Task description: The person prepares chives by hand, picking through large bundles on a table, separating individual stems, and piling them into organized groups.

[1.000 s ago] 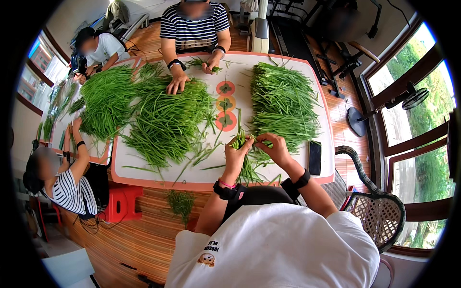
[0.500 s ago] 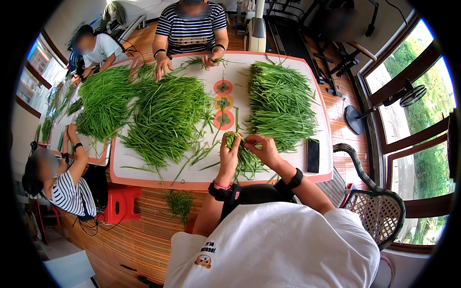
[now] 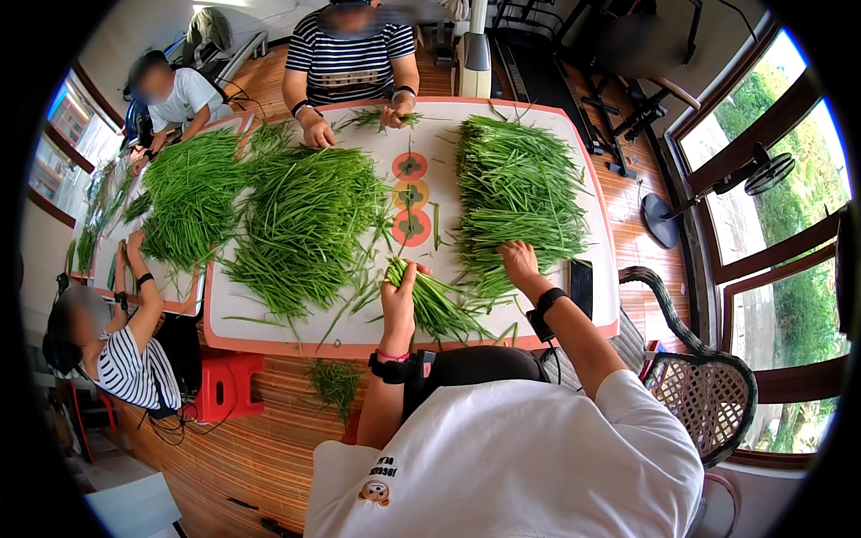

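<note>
My left hand (image 3: 399, 300) is closed around a bunch of chives (image 3: 438, 303), its cut ends showing above the thumb and the long green stems slanting down to the right over the table edge. My right hand (image 3: 520, 264) rests at the near side of the right-hand chive pile (image 3: 520, 184), fingers bent down onto the stems and seemingly pinching some; the fingertips are partly hidden. Between the hands lie loose stems on the white table (image 3: 430, 161). A larger, looser chive heap (image 3: 309, 224) spreads to the left of my left hand.
A black phone (image 3: 581, 285) lies near the table's right edge. Across the table a person in a striped shirt (image 3: 350, 58) handles stems; two more people sit at the left by another chive heap (image 3: 193, 193). A red stool (image 3: 229, 384) and woven chair (image 3: 700, 394) flank me.
My hands have separated: the left, with the bunch, moved left and down, while the right left the bunch and reached to the right-hand pile. The person opposite shifted a hand slightly right.
</note>
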`<state>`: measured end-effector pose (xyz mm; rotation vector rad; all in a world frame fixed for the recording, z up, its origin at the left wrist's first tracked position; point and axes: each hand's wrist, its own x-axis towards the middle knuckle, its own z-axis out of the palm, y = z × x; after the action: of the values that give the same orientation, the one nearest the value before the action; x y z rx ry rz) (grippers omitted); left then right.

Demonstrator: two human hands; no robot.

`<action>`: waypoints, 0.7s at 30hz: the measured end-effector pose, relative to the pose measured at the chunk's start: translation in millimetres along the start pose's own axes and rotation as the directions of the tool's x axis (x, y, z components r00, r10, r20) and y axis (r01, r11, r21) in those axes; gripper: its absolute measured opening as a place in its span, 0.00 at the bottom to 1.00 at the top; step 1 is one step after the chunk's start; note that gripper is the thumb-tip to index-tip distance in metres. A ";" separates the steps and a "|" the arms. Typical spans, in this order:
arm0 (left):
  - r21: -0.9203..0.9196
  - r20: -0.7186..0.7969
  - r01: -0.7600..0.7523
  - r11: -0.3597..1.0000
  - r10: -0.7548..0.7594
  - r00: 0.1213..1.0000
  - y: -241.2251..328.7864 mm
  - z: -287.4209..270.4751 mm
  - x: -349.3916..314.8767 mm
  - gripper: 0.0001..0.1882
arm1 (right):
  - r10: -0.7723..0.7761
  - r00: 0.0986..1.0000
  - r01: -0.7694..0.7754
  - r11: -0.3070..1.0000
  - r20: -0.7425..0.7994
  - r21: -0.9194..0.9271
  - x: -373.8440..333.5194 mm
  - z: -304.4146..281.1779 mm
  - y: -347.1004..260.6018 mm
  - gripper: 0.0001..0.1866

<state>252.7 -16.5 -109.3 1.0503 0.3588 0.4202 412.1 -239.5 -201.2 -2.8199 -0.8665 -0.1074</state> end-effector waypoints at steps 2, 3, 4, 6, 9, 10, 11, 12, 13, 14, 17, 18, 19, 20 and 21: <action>0.003 0.007 0.017 1.000 -0.017 1.000 3.1 -3.0 -1.7 0.07 | -0.147 0.989 0.146 0.985 -0.006 -0.088 -2.9 3.1 5.5 0.08; 0.020 -0.018 0.017 1.000 -0.017 1.000 4.4 -1.8 -3.1 0.07 | -0.171 0.985 0.168 0.984 -0.039 -0.060 -4.5 4.8 7.9 0.05; 0.027 -0.027 0.012 1.000 -0.011 1.000 5.2 -2.7 -3.8 0.07 | -0.152 0.987 0.151 0.988 -0.042 -0.025 -3.0 1.7 4.7 0.04; 0.040 -0.043 0.004 0.999 -0.002 0.999 6.4 -4.4 -4.8 0.07 | -0.112 0.993 0.114 0.993 -0.045 0.042 -1.3 -5.5 -0.6 0.05; 0.080 -0.051 -0.003 0.997 0.007 0.999 9.9 -5.4 -6.9 0.07 | -0.113 0.976 0.151 0.967 -0.186 0.204 1.8 -28.4 -14.2 0.04; 0.080 -0.027 -0.012 0.997 0.014 1.000 5.7 -8.5 -6.1 0.07 | -0.112 0.975 0.159 0.954 -0.191 0.254 1.0 -36.4 -17.8 0.05; 0.080 -0.007 -0.024 0.997 0.025 1.000 0.0 -13.2 -3.4 0.07 | -0.117 0.973 0.174 0.937 -0.197 0.304 3.0 -44.5 -22.5 0.06; 0.079 0.011 -0.037 0.996 0.036 0.999 -5.1 -17.2 -1.6 0.06 | -0.123 0.971 0.190 0.916 -0.203 0.353 4.9 -52.5 -28.2 0.07; 0.049 -0.020 -0.010 0.999 0.011 1.000 -2.5 -11.4 -1.9 0.05 | -0.126 0.965 0.212 0.892 -0.231 0.399 5.3 -62.3 -37.7 0.06; 0.019 -0.056 0.012 1.000 -0.011 0.998 0.8 -3.8 -2.7 0.04 | -0.160 0.954 0.257 0.869 -0.253 0.423 5.9 -75.5 -52.0 0.06; 0.047 0.010 -0.018 0.999 0.018 1.000 5.3 13.9 -1.7 0.08 | -0.250 0.925 0.366 0.784 -0.285 0.501 1.5 -109.2 -91.8 0.06; 0.083 0.029 -0.016 0.996 0.014 0.999 6.3 20.0 -2.2 0.09 | -0.286 0.909 0.410 0.750 -0.304 0.519 0.4 -113.7 -101.6 0.06; 0.031 0.001 -0.017 0.999 0.016 1.000 4.0 27.1 -2.5 0.09 | -0.294 0.908 0.415 0.731 -0.300 0.542 -1.0 -117.1 -109.3 0.06; 0.051 0.032 -0.021 0.998 0.019 0.999 3.6 28.2 -2.0 0.07 | -0.302 0.906 0.421 0.711 -0.296 0.564 -2.3 -118.6 -115.1 0.06; 0.078 0.013 -0.021 0.997 0.020 1.000 4.1 26.2 -2.5 0.07 | -0.312 0.909 0.418 0.695 -0.278 0.585 -2.8 -118.3 -118.5 0.05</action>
<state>262.3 -35.7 -93.5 1.1328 0.3563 0.4206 341.5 -168.7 -66.9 -1.9522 -1.1565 -0.0722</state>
